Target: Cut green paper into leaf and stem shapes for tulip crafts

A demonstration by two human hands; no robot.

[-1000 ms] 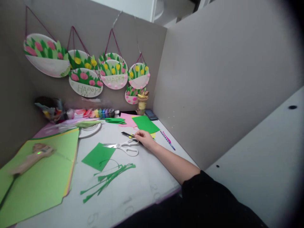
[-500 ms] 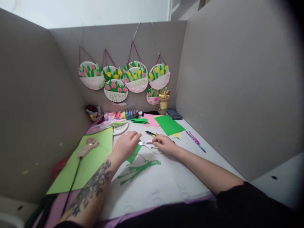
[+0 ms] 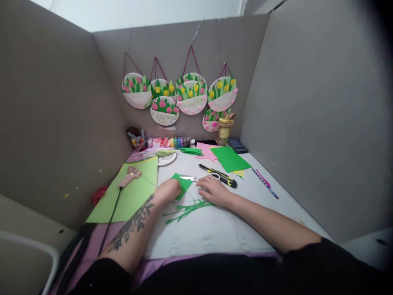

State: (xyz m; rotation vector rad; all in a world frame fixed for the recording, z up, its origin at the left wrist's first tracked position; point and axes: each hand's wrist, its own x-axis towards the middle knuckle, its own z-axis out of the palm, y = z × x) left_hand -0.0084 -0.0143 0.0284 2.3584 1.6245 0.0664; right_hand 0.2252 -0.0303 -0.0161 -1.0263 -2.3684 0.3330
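A small green paper piece (image 3: 185, 189) has its left edge in the closed fingers of my left hand (image 3: 170, 190). Just beyond my right hand (image 3: 213, 191) lie the white-handled scissors (image 3: 194, 178), blades pointing left over the paper's upper part. That hand is palm down on the table, fingers apart, with the fingertips beside the scissors' handles. Behind the handles rests a black and yellow utility knife (image 3: 231, 181). Thin green paper strips (image 3: 186, 210) are heaped nearer to me, reaching under the right wrist.
On the left, a glue gun (image 3: 129, 177) lies on light green sheets (image 3: 107, 205), its cord running forward. Behind are a tape roll (image 3: 168, 159), green cutouts (image 3: 190, 151) and a green sheet (image 3: 230, 159). Pens (image 3: 265, 183) lie right. Decorated plates (image 3: 192, 98) hang from the back panel.
My left hand has come down onto the green paper and closed on it. The fingers of my right hand have come off the scissors and spread. The view has shifted.
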